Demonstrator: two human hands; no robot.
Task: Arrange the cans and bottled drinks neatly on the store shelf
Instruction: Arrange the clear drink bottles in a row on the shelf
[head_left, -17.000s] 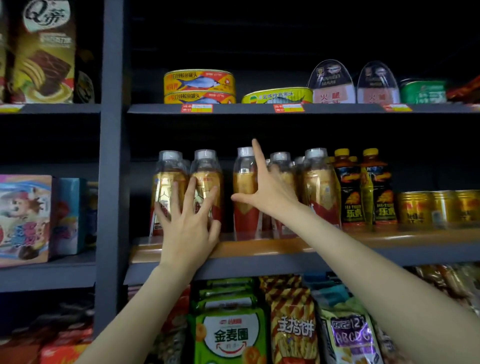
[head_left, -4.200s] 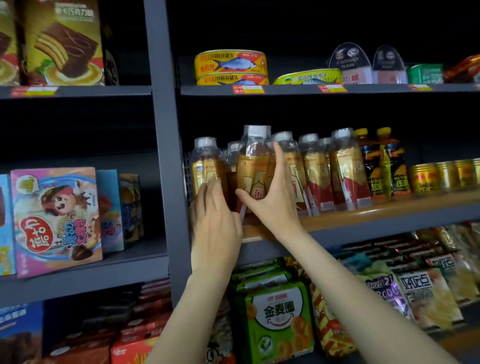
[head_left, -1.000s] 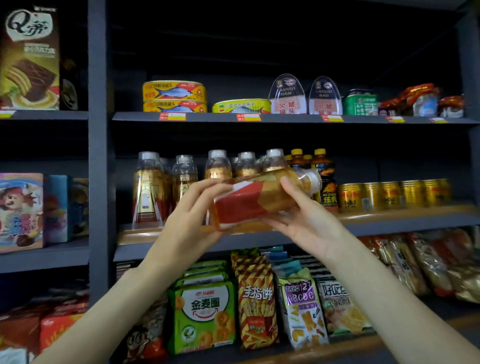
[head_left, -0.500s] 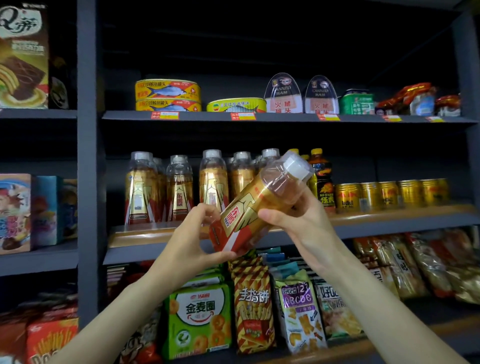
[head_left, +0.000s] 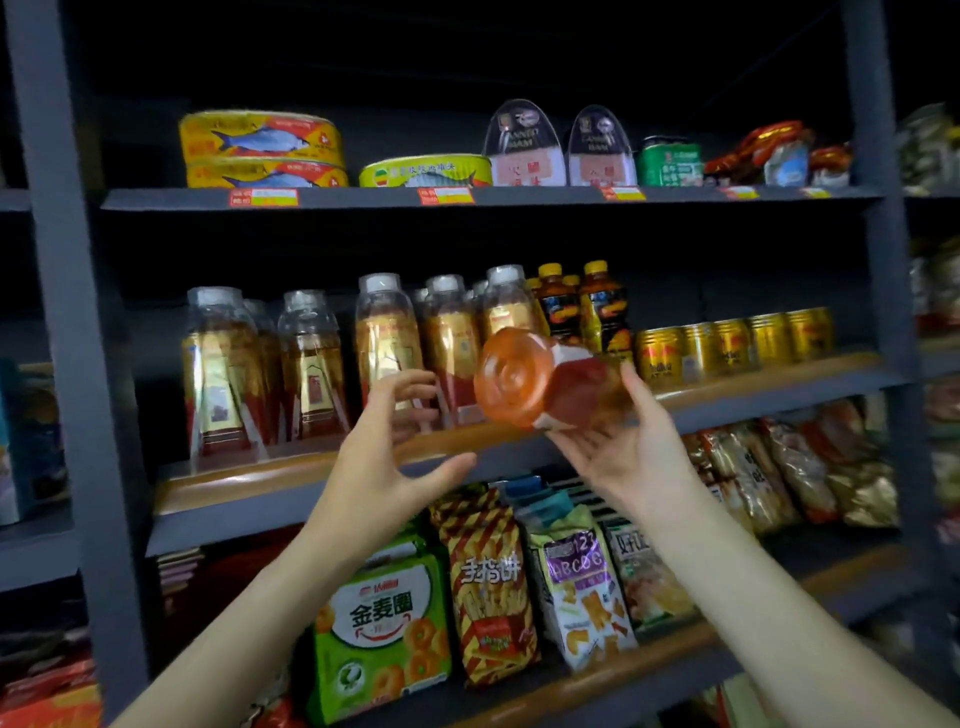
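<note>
A person's right hand (head_left: 631, 457) holds a tea bottle (head_left: 545, 382) in front of the middle shelf (head_left: 779, 376), fingers curled under its body. The bottle lies tipped sideways, its round base facing the camera. The left hand (head_left: 387, 457) hovers just beside it, fingers spread wide, touching nothing. Half a second ago both hands gripped the bottle, cap tilted up to the right.

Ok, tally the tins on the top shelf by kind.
Fish tins: 3
Ham tins: 2
Green tin: 1
Total: 6
</note>
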